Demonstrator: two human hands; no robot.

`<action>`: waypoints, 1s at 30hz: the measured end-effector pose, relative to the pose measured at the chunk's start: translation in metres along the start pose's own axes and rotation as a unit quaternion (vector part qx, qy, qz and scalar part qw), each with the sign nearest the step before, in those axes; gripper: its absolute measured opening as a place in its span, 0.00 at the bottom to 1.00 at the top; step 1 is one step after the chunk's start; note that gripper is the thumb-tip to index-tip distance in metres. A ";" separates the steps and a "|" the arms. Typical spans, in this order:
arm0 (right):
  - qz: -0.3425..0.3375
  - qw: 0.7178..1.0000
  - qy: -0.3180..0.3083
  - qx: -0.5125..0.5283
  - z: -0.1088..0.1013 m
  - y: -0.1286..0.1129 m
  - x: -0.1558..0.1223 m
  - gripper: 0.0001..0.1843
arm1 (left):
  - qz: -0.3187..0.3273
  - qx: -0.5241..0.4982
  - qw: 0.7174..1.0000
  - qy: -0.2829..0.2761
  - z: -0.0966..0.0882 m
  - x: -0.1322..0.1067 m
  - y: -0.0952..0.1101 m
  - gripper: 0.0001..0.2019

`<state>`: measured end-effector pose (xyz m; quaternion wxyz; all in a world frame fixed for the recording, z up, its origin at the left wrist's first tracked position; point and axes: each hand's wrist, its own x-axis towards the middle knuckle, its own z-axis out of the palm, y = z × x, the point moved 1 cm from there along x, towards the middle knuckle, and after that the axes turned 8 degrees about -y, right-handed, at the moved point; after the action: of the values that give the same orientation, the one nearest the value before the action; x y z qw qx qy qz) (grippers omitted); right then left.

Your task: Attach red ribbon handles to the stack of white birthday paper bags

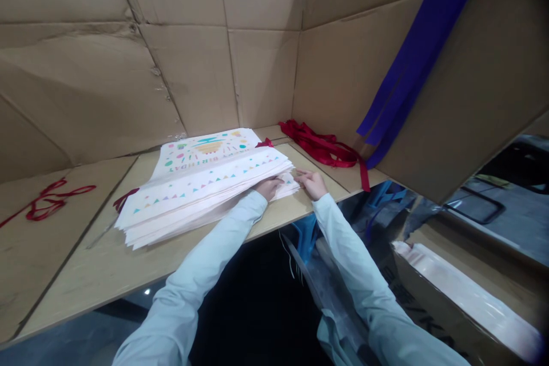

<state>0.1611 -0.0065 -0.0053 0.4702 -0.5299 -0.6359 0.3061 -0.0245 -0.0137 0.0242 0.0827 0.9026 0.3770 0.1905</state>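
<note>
A stack of white printed birthday sheets [206,174] lies on the table, with bright pennants and dots and upside-down "HAPPY BIRTHDAY" lettering. Its near edges fan out in several layers. My left hand [269,187] is at the right part of the near edge, fingers closed on the layers and partly hidden by the paper. Beside it, my right hand [313,184] reaches in from the right, fingers stretched toward the stack's right corner and touching or nearly touching it. Dark red ribbon [124,200] sticks out at the stack's left side, and more red shows at its far right edge.
A heap of red ribbon [317,146] lies behind my right hand, one end over the table edge. A thin red ribbon [54,200] is at left. Cardboard walls [193,68] enclose the table [107,274]; blue-purple strips [420,57] hang right. An open carton [450,297] stands lower right.
</note>
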 end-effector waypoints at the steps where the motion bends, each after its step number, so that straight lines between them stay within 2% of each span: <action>1: -0.003 1.000 -0.010 -0.016 0.000 -0.002 -0.001 0.09 | -0.004 0.007 1.000 -0.005 0.000 -0.001 0.002 0.16; 4: -0.014 0.993 -0.052 -0.108 0.000 -0.012 -0.005 0.10 | -0.013 0.010 1.000 -0.010 0.001 -0.002 0.006 0.14; 7: -0.055 0.973 -0.091 -0.206 0.002 -0.020 -0.008 0.11 | -0.003 0.007 1.000 -0.014 0.001 -0.001 0.009 0.15; 12: -0.094 0.952 -0.099 -0.276 0.002 -0.021 -0.008 0.16 | 0.018 -0.001 1.000 0.009 -0.001 0.001 0.009 0.19; 16: -0.111 0.947 -0.098 -0.284 0.002 -0.018 -0.008 0.22 | 0.029 -0.005 0.999 0.019 0.001 0.002 0.007 0.16; 22: -0.118 0.957 -0.108 -0.242 0.001 -0.018 -0.008 0.24 | 0.046 -0.003 0.998 0.046 0.000 0.001 0.007 0.18; 30: -0.040 0.966 -0.053 -0.250 0.001 -0.025 -0.013 0.23 | 0.007 0.003 0.998 0.061 0.001 0.001 0.007 0.17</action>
<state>0.1507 -0.0253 0.0130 0.2998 -0.5881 -0.7369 0.1458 -0.0192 -0.0177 0.0255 0.0558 0.8922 0.3755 0.2446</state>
